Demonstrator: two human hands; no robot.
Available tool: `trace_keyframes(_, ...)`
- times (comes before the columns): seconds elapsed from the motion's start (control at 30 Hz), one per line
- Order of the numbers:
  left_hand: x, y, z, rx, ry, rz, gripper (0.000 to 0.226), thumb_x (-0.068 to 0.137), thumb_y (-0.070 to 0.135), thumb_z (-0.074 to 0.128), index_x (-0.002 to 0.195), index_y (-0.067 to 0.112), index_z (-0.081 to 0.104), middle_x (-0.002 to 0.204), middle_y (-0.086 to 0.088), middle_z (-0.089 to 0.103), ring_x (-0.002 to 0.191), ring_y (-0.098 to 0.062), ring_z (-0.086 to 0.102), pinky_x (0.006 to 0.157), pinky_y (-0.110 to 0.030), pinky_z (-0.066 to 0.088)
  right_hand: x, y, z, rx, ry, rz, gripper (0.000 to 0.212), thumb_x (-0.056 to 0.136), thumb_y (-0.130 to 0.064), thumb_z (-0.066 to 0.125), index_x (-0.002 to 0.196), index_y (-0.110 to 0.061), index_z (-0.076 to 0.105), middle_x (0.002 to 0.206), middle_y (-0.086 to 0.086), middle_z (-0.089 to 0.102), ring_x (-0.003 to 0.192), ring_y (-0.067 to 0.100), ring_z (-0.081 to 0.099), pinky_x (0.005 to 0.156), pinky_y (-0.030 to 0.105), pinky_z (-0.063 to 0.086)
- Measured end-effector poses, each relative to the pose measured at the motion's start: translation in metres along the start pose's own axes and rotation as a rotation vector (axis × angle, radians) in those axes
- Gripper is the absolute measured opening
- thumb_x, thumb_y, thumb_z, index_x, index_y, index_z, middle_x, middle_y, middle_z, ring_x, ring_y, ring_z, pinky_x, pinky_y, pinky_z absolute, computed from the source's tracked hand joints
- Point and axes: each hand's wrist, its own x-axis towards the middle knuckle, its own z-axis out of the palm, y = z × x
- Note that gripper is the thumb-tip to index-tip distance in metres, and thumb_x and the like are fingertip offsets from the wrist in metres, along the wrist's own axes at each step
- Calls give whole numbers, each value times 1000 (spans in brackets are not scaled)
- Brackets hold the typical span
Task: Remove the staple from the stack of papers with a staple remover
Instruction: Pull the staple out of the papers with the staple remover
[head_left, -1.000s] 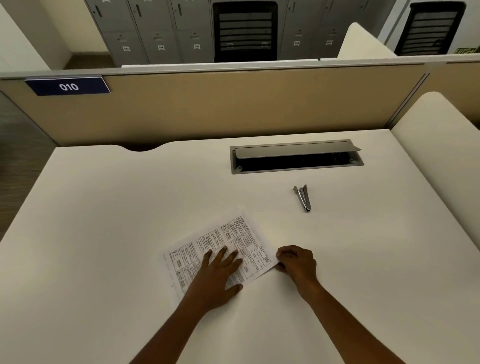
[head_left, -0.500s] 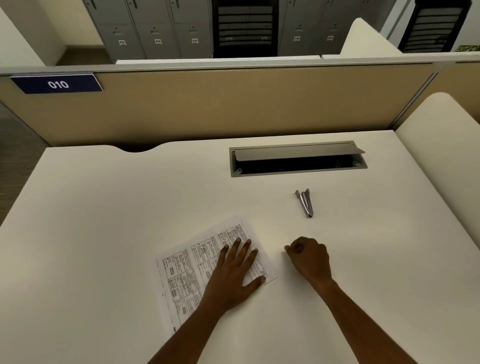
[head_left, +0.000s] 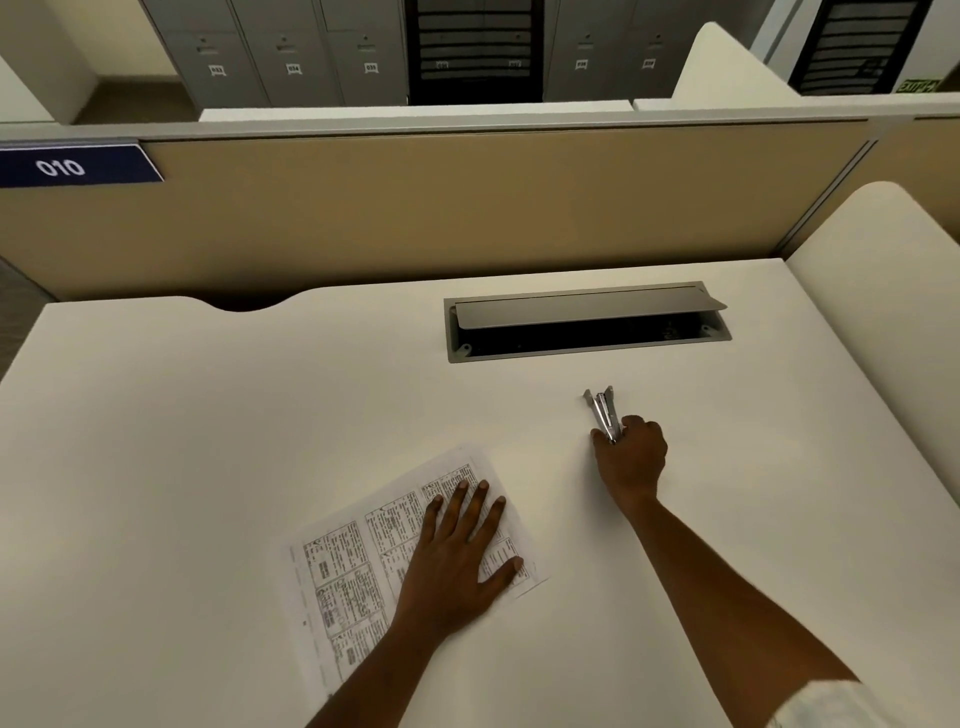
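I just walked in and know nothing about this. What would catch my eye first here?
Two bare arms reach over a pale desk: the left hand lies flat on a printed stack of papers near the front. Farther back on the right, the right hand grips the near end of a metal staple remover. Behind it, a cable tray in the desk has its flap raised.

One staple remover (head_left: 601, 408), one paper stack (head_left: 353, 561), one desk (head_left: 260, 415).
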Motion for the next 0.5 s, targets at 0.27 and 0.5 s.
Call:
trace_keyframes(0.27,0,0,0,-23,26,7,77,98,71,36,161,28,24,172,1,16,160,-22,7,125,-54,19,-1,7,10,60,92,-6,23,86,-8,69,67,2,61,73,24,56,67,36,50,61,32,30)
trace_keyframes(0.5,0,1,-6,-36,29,15,79,98,73,35,162,28,22,171,3,13,159,-23,13,124,-52,17,-44,9,2,141,64,-95,9,83,-9,77,75,-6,74,68,10,60,60,17,48,59,2,36)
